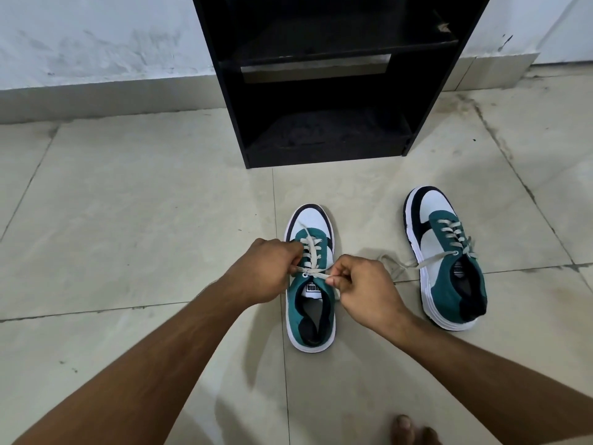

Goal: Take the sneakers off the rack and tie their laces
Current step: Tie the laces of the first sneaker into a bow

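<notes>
Two green, white and black sneakers stand on the tiled floor before a black rack (pixel 426 101). The near sneaker (pixel 309 313) points away from me in the middle. My left hand (pixel 269 271) pinches one end of its cream lace (pixel 310 252) at the left of the top eyelets. My right hand (pixel 365 290) pinches the other end at the right. The lace is crossed and pulled taut between them. The other sneaker (pixel 449 271) sits to the right, its lace (pixel 398 264) lying loose on the floor.
The rack's two visible shelves hold nothing. A white wall with a grey skirting (pixel 96 97) runs behind it. Toes of a bare foot (pixel 414 431) show at the bottom edge. Beige floor tiles (pixel 128 203) surround the shoes.
</notes>
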